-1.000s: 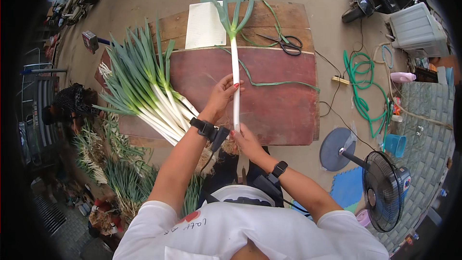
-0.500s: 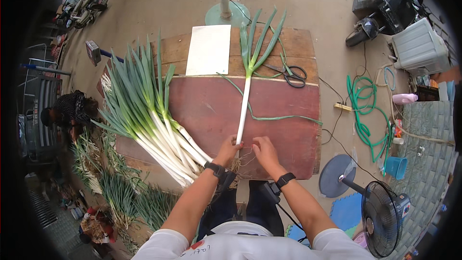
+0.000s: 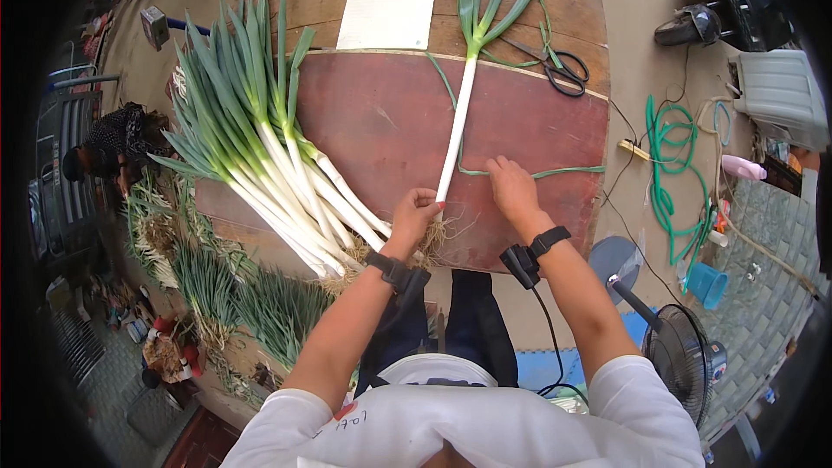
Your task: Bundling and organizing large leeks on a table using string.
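So far, one leek lies apart on the tabletop, its base pinched in your left hand by the near edge; your right hand is at the green tie, grip unclear. Toward the left edge, the pile lies loose.

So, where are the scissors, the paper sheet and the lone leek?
Scissors (image 3: 549,61), head view: near the pivot.
Paper sheet (image 3: 387,3), head view: its middle.
Lone leek (image 3: 457,130), head view: its white stalk.
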A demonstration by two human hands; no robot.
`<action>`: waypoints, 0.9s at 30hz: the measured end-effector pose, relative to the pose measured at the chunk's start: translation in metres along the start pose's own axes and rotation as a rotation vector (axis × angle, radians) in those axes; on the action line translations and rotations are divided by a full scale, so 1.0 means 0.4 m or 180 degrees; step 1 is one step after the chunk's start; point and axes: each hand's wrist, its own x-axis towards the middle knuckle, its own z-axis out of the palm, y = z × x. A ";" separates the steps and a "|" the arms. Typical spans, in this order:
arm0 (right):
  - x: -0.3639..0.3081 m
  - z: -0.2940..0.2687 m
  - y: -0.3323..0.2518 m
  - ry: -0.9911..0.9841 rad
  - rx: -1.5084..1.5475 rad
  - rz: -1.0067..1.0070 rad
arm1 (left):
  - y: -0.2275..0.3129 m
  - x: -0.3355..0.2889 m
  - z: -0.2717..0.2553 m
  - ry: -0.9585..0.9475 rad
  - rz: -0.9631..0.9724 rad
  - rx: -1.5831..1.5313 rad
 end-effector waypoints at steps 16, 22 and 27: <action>-0.190 -0.300 0.163 0.3654 0.2615 0.1881 | -0.012 0.008 0.007 0.0116 0.0564 0.0936; -0.132 -0.274 0.099 0.2487 0.3175 0.1723 | -0.020 -0.008 0.031 0.0382 0.0628 0.1378; -0.010 -0.343 -0.094 0.1864 0.4504 0.1751 | 0.019 -0.052 0.028 0.0520 0.0845 0.1733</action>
